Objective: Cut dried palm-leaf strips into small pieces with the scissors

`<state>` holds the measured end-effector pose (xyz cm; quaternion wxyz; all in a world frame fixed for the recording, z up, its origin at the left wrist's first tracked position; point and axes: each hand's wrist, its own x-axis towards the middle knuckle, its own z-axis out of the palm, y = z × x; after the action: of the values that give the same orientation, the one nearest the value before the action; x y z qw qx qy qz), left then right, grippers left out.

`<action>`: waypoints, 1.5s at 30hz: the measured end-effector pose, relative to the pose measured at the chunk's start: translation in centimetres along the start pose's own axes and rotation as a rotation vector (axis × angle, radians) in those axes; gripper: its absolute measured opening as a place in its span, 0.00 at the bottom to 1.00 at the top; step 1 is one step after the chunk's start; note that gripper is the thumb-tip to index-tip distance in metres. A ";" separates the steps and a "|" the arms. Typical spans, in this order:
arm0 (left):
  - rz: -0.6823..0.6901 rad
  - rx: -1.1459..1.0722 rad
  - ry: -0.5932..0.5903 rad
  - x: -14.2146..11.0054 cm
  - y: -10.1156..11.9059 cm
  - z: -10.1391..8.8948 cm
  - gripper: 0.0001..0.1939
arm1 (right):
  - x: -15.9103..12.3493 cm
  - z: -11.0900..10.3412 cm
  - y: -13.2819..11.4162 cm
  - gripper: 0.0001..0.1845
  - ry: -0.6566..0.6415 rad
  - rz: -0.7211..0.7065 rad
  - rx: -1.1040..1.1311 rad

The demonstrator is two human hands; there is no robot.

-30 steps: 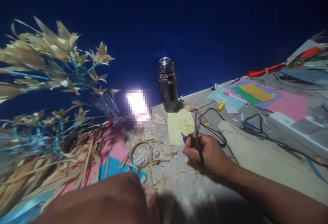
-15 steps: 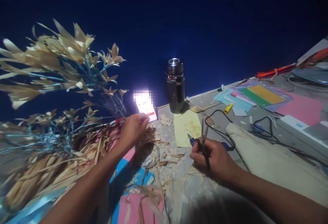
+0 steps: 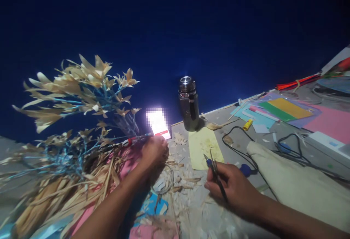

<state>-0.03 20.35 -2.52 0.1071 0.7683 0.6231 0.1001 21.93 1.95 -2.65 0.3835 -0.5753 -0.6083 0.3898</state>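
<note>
Landmark: flask [image 3: 188, 109], upright. Right hand [image 3: 235, 185] grasping scissors [image 3: 218, 179], both on flask's near side, toward its right. Lit phone [image 3: 163, 133] left of flask; left hand [image 3: 155, 152] at phone's lower edge, grip cannot be told. Yellow sheet [image 3: 201, 148] just before flask; pale flowers [image 3: 90, 75] farther left of it

At centre, a flask [image 3: 188, 106] stands behind a paper sheet [image 3: 202, 144]; left of the flask are a phone [image 3: 160, 128] (just beyond the left hand [image 3: 155, 152]), then flowers [image 3: 84, 98]; right of the sheet lies cloth [image 3: 295, 173].
</note>
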 end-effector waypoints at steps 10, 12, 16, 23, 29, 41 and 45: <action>-0.018 -0.048 0.045 0.4 0.6 2.0 0.10 | 0.2 -0.2 0.4 0.05 -0.042 0.039 -0.049; -0.032 -0.090 0.041 0.4 0.5 2.0 0.09 | 0.2 -0.2 0.5 0.06 -0.045 0.048 -0.039; -0.033 -0.265 0.012 0.3 0.5 1.4 0.08 | 0.2 0.0 0.5 0.05 -0.049 0.044 -0.042; -0.032 -0.638 -0.025 -0.1 1.7 -0.7 0.08 | 0.0 0.0 0.1 0.07 -0.069 0.047 -0.043; -0.020 -0.792 0.012 -0.9 3.0 -1.2 0.07 | 0.1 -0.4 -0.4 0.06 -0.082 0.102 0.068; 0.692 -0.469 0.338 -7.7 6.0 -2.4 0.06 | 1.0 -1.1 0.5 0.18 -0.096 0.305 0.868; 0.907 -0.490 0.473 -9.8 7.6 -1.6 0.06 | 0.7 -1.0 0.4 0.23 -0.128 0.306 1.148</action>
<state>4.64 9.26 1.01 0.0858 0.8684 0.1962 0.4472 23.02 2.73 -2.61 0.5352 -0.3327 -0.2324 0.7409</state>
